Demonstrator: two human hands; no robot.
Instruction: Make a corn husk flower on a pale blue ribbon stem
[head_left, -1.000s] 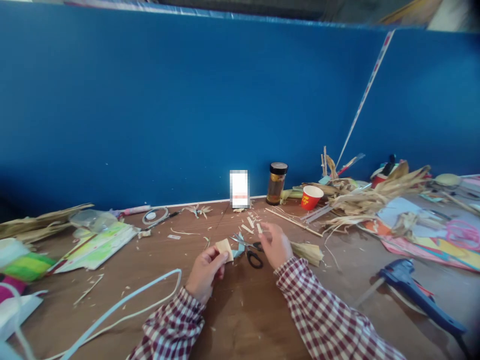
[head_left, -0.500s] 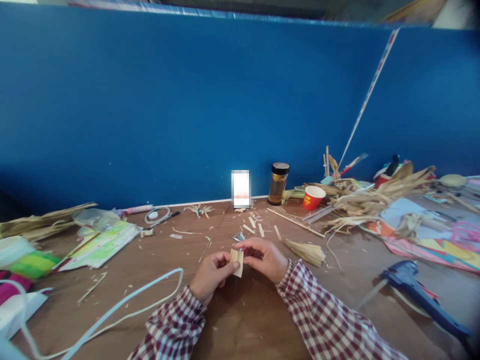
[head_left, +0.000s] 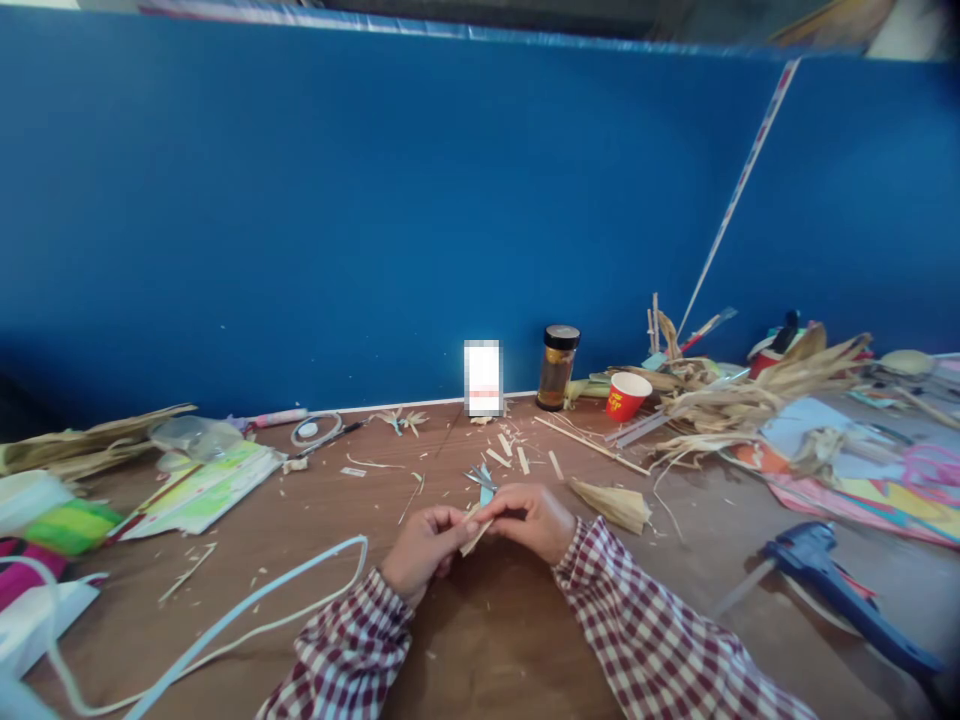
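A small piece of dried corn husk (head_left: 475, 538) is pinched between my two hands above the brown table. My left hand (head_left: 425, 550) grips its left side with thumb and fingers. From the right, the fingertips of my right hand (head_left: 534, 520) close on its upper edge, and they hide part of it. The husk is seen narrow and slanted. Just beyond the fingertips lies a small bundle of pale blue and grey strips (head_left: 481, 482). Cut husk strips (head_left: 523, 460) are scattered behind it, and a wider husk piece (head_left: 611, 502) rests right of my right hand.
A blue glue gun (head_left: 832, 580) lies at the right. Farther back stand a lidded jar (head_left: 557, 370), a red paper cup (head_left: 628, 397) and a heap of dried husks (head_left: 750, 400). A white cable (head_left: 277, 585) loops at the left. A blue partition (head_left: 450, 200) closes off the back.
The husk piece has turned from facing me broadly to a narrow slanted view. My right fingers have come down onto its edge, touching my left fingertips.
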